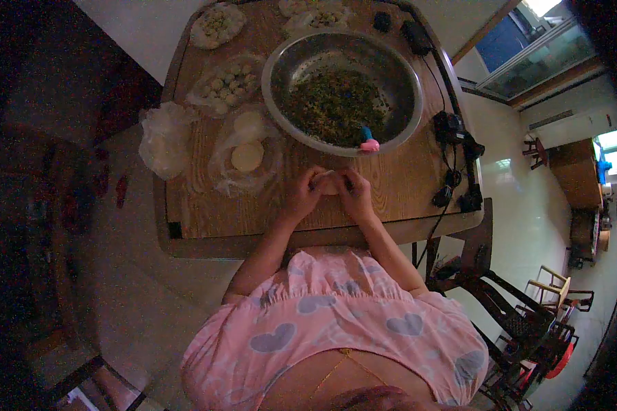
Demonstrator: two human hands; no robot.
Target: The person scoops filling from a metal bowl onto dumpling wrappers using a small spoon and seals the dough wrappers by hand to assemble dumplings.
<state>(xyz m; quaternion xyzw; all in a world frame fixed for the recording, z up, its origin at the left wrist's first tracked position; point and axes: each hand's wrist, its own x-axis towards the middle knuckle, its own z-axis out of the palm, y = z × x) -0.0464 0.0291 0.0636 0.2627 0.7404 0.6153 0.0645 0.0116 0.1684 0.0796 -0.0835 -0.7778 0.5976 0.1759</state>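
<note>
My left hand (pixel 306 195) and my right hand (pixel 356 196) meet at the near side of a big metal bowl. Between them they pinch a small pale dumpling (pixel 329 183), with the fingers of both hands closed on its edge; how much filling it holds I cannot make out. Chopped green filling (pixel 336 103) covers the bottom of the bowl (pixel 273 113). A spoon with a pink and blue handle (pixel 369 143) rests at the bowl's near rim. To the left, round dumpling wrappers (pixel 247 156) lie in stacks on a clear plastic bag (pixel 230 179).
Several finished dumplings (pixel 230 83) sit on plastic behind the wrappers, with more dumplings (pixel 216 26) at the far left. A crumpled plastic bag (pixel 164 140) stands at the table's left edge. Black cables and adapters (pixel 450 128) run along the right edge; a dark chair (pixel 473 257) stands beside it.
</note>
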